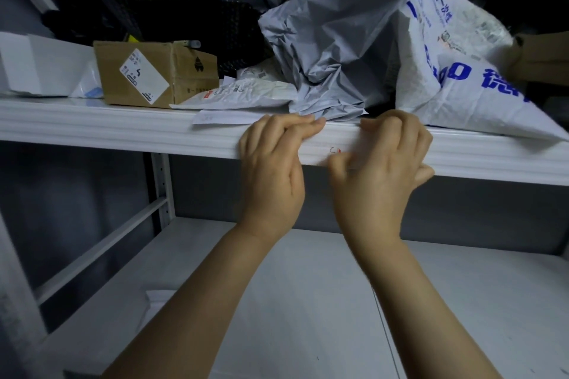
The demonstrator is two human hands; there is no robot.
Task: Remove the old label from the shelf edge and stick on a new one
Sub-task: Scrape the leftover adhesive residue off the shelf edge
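A white metal shelf edge runs across the view. A pale label with a small red and grey mark sits on its front face, between my hands. My left hand rests against the edge, fingers curled over the top lip just left of the label. My right hand is curled against the front face over the label's right part, thumb tip at the label's lower edge; it is blurred. Whether the label is pinched or lifted I cannot tell.
On the shelf stand a cardboard box, flat white mailers, a crumpled grey plastic bag and a white sack with blue print, which overhangs the edge at the right. The lower shelf holds a white packet at the left.
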